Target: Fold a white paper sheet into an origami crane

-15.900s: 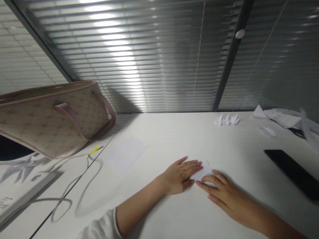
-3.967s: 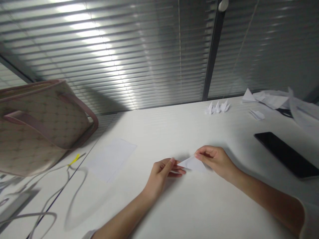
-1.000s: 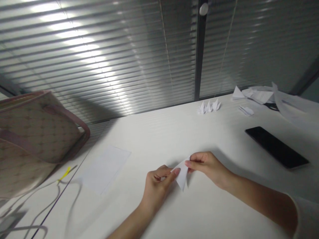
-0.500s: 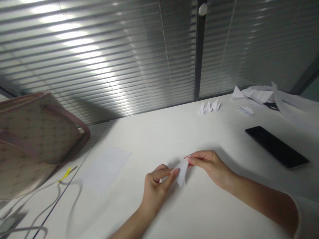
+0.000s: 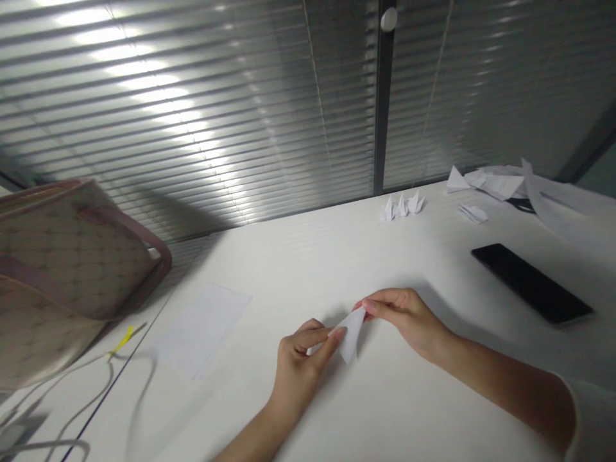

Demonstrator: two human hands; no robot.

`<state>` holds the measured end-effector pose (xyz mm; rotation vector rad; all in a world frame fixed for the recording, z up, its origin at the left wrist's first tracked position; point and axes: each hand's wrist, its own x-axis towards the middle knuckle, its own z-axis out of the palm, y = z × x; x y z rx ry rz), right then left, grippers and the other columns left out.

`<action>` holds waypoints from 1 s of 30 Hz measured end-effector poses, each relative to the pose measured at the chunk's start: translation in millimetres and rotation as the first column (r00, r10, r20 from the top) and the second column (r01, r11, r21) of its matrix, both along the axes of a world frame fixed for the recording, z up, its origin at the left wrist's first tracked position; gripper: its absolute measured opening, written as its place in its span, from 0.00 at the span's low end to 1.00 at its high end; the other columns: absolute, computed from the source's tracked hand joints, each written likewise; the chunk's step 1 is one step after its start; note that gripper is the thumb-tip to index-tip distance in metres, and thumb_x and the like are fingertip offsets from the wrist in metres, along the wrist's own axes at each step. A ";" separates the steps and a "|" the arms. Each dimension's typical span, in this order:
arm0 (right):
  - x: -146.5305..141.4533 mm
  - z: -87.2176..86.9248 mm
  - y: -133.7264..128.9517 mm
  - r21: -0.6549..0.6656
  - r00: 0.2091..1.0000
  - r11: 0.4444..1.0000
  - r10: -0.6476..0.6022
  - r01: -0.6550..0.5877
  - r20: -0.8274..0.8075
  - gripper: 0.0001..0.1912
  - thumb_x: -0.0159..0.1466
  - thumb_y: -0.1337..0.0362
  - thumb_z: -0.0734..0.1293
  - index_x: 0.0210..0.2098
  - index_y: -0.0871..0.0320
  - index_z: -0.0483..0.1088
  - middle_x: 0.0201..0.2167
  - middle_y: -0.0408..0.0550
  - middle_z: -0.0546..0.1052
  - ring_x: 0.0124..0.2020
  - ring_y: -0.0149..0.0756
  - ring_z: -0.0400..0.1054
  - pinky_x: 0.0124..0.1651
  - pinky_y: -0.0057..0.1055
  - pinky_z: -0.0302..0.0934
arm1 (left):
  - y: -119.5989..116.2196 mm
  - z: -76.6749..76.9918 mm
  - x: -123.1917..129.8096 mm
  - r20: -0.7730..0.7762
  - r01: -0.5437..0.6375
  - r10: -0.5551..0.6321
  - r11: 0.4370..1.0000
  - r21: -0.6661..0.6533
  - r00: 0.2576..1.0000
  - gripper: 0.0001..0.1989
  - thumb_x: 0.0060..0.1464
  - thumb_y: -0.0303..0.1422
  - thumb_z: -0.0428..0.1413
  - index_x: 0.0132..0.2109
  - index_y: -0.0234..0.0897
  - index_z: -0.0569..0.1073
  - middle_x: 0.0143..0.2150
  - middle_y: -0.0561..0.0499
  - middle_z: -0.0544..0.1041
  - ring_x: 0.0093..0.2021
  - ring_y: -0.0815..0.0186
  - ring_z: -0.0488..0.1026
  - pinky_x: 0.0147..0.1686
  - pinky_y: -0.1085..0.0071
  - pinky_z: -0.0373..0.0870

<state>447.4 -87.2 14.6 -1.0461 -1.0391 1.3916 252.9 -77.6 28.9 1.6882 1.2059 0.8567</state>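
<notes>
A small folded piece of white paper (image 5: 352, 335) is held a little above the white table (image 5: 414, 398). My left hand (image 5: 305, 359) pinches its left edge, with the thumb on the near face and the fingers behind. At the paper's upper right corner, my right hand (image 5: 404, 317) closes its thumb and fingertips on the tip. The paper's pointed lower end hangs free between both hands. Part of the paper behind my left thumb is hidden.
Left lie a flat white sheet (image 5: 205, 327), a patterned bag (image 5: 72, 256) and grey cables (image 5: 108, 378) with a yellow tie (image 5: 122, 340). Several folded paper pieces (image 5: 402, 206) stand near the blinds (image 5: 192, 115). A black phone (image 5: 532, 282) and loose papers (image 5: 500, 183) are right.
The paper has turned slightly, and its face now looks flatter and less open at the lower end. Both hands keep their hold with barely any movement. The view has shifted very slightly.
</notes>
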 end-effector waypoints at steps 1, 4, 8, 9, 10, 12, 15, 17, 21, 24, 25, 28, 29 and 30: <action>-1.0 -0.5 -0.1 -0.006 1.000 1.000 0.014 -0.014 0.002 0.17 0.55 0.51 0.71 0.34 0.58 0.79 0.31 0.47 0.80 0.36 0.37 0.72 0.46 0.36 0.64 | 0.1 0.1 0.6 0.004 -0.006 0.006 1.000 -0.009 1.000 0.16 0.52 0.42 0.59 0.22 0.37 0.78 0.22 0.52 0.65 0.25 0.68 0.61 0.25 0.72 0.57; -6.7 -2.8 -1.4 -0.040 0.997 0.997 0.068 -0.067 0.022 0.18 0.52 0.50 0.72 0.31 0.59 0.78 0.28 0.46 0.79 0.32 0.36 0.72 0.40 0.33 0.64 | -0.3 1.3 2.3 0.014 -0.020 0.021 0.999 -0.031 1.000 0.17 0.53 0.42 0.58 0.22 0.36 0.78 0.22 0.52 0.64 0.25 0.68 0.60 0.25 0.72 0.56; -12.7 -5.2 -2.8 -0.085 0.994 0.993 0.083 -0.077 0.067 0.17 0.50 0.49 0.73 0.23 0.59 0.77 0.22 0.45 0.78 0.26 0.34 0.69 0.34 0.31 0.62 | -0.5 4.4 2.7 0.004 0.002 -0.001 0.998 -0.060 1.000 0.18 0.52 0.43 0.59 0.21 0.36 0.77 0.22 0.52 0.65 0.25 0.68 0.61 0.25 0.72 0.56; -12.8 -5.3 -2.6 -0.089 0.994 0.993 0.078 -0.071 0.077 0.17 0.50 0.49 0.73 0.22 0.58 0.76 0.21 0.44 0.77 0.26 0.34 0.69 0.34 0.31 0.62 | -0.3 5.1 2.6 0.002 0.006 -0.005 0.998 -0.065 1.000 0.19 0.51 0.43 0.59 0.20 0.36 0.76 0.21 0.52 0.64 0.25 0.68 0.60 0.24 0.72 0.56; -12.5 -5.3 -2.1 -0.091 0.994 0.994 0.074 -0.067 0.085 0.17 0.49 0.49 0.73 0.20 0.58 0.76 0.21 0.44 0.77 0.25 0.33 0.69 0.33 0.31 0.62 | -0.1 5.6 2.5 0.000 0.007 -0.007 0.998 -0.069 1.000 0.20 0.51 0.43 0.59 0.18 0.36 0.75 0.21 0.52 0.64 0.24 0.69 0.60 0.24 0.72 0.56; -11.4 -5.4 -1.0 -0.088 0.993 0.994 0.068 -0.060 0.096 0.17 0.49 0.50 0.74 0.19 0.58 0.76 0.20 0.44 0.77 0.25 0.34 0.69 0.33 0.31 0.62 | 0.5 5.7 2.9 0.002 0.003 -0.003 0.997 -0.072 1.000 0.20 0.50 0.44 0.59 0.18 0.36 0.74 0.21 0.53 0.64 0.24 0.69 0.60 0.24 0.72 0.55; -11.5 -7.5 -0.5 -0.076 0.992 0.996 0.061 -0.053 0.106 0.16 0.49 0.50 0.74 0.21 0.57 0.76 0.22 0.44 0.77 0.27 0.35 0.70 0.34 0.31 0.63 | 1.1 3.8 4.6 0.009 -0.015 0.015 0.998 -0.065 1.000 0.20 0.51 0.44 0.59 0.18 0.36 0.74 0.21 0.53 0.64 0.24 0.69 0.60 0.24 0.72 0.55; -13.6 -10.5 -1.0 -0.066 0.992 0.996 0.065 -0.058 0.108 0.16 0.48 0.50 0.74 0.23 0.58 0.76 0.23 0.44 0.78 0.29 0.36 0.71 0.35 0.32 0.64 | 1.1 1.7 5.7 0.013 -0.030 0.031 0.998 -0.056 0.999 0.21 0.50 0.44 0.59 0.17 0.35 0.72 0.20 0.54 0.63 0.23 0.69 0.59 0.24 0.72 0.55; -17.7 -16.8 0.0 -0.067 0.991 0.997 0.053 -0.045 0.121 0.18 0.47 0.49 0.74 0.23 0.59 0.74 0.22 0.45 0.77 0.26 0.34 0.70 0.31 0.31 0.63 | 1.2 -2.2 6.2 0.016 -0.040 0.041 0.999 -0.035 0.999 0.21 0.51 0.44 0.59 0.17 0.35 0.71 0.19 0.54 0.63 0.23 0.69 0.59 0.25 0.72 0.56; -17.0 -17.6 3.0 -0.070 0.990 0.997 0.047 -0.037 0.137 0.18 0.47 0.49 0.74 0.22 0.60 0.73 0.22 0.45 0.76 0.24 0.34 0.69 0.30 0.31 0.63 | 2.0 -4.5 5.6 0.019 -0.036 0.037 0.999 -0.020 0.999 0.21 0.51 0.43 0.59 0.17 0.36 0.73 0.18 0.53 0.64 0.25 0.68 0.60 0.26 0.72 0.57; -16.4 -17.1 3.6 -0.071 0.989 0.997 0.052 -0.042 0.141 0.18 0.47 0.49 0.74 0.22 0.60 0.73 0.21 0.45 0.76 0.24 0.34 0.69 0.30 0.31 0.63 | 2.2 -5.2 5.5 0.022 -0.039 0.039 0.999 -0.019 0.999 0.20 0.51 0.43 0.59 0.17 0.36 0.73 0.18 0.53 0.64 0.25 0.68 0.61 0.26 0.72 0.57; -15.6 -15.5 2.7 -0.079 0.986 0.994 0.081 -0.070 0.148 0.18 0.47 0.50 0.75 0.22 0.60 0.74 0.22 0.45 0.76 0.24 0.34 0.69 0.30 0.31 0.63 | 2.3 -6.1 5.9 0.046 -0.058 0.060 0.998 -0.036 0.997 0.20 0.50 0.43 0.59 0.17 0.36 0.73 0.19 0.53 0.65 0.25 0.68 0.61 0.26 0.72 0.57; -16.0 -15.5 1.7 -0.081 0.985 0.994 0.091 -0.080 0.149 0.18 0.46 0.51 0.75 0.22 0.60 0.74 0.22 0.45 0.77 0.25 0.33 0.69 0.30 0.31 0.63 | 2.3 -6.0 6.4 0.057 -0.065 0.068 0.997 -0.047 0.996 0.19 0.50 0.43 0.60 0.18 0.36 0.73 0.19 0.53 0.66 0.25 0.68 0.61 0.26 0.72 0.56; -16.6 -15.8 0.6 -0.084 0.984 0.993 0.100 -0.088 0.150 0.17 0.46 0.51 0.75 0.22 0.60 0.74 0.22 0.45 0.76 0.24 0.33 0.69 0.30 0.30 0.63 | 2.3 -5.7 6.8 0.070 -0.072 0.076 0.996 -0.059 0.995 0.19 0.49 0.43 0.60 0.18 0.36 0.73 0.20 0.53 0.66 0.24 0.68 0.61 0.25 0.72 0.56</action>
